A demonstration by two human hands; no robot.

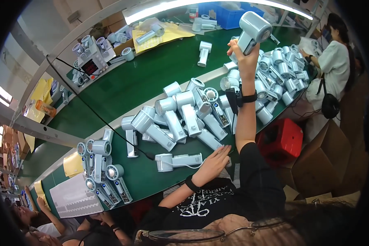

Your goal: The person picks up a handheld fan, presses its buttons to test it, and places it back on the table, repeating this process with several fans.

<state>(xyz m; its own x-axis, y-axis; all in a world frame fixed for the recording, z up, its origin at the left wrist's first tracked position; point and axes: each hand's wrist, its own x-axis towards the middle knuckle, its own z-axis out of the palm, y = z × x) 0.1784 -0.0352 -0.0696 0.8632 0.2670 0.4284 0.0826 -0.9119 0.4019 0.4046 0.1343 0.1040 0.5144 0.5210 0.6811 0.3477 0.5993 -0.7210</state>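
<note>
My right hand (pixel 247 59) is raised at arm's length and closed round the handle of a pale blue handheld fan (pixel 253 26), its round head on top. My left hand (pixel 213 164) lies flat at the bench's near edge, fingers stretched out, by the handle end of another fan (pixel 209 139). Left of that hand, a single fan (pixel 178 161) lies on its side with a white cord along it. The black cable (pixel 98 119) comes down to its head. Beyond lies a heap of fans (pixel 184 106), some with handles uncovered and circuit boards showing.
A bigger pile of fans (pixel 281 67) covers the bench's right end, near a person in white (pixel 336 61). Opened fans (pixel 98 168) cluster at left beside a white sheet (pixel 76 197). A red stool (pixel 285 141) and a cardboard box (pixel 320 160) stand at right. A power supply (pixel 90 67) sits behind.
</note>
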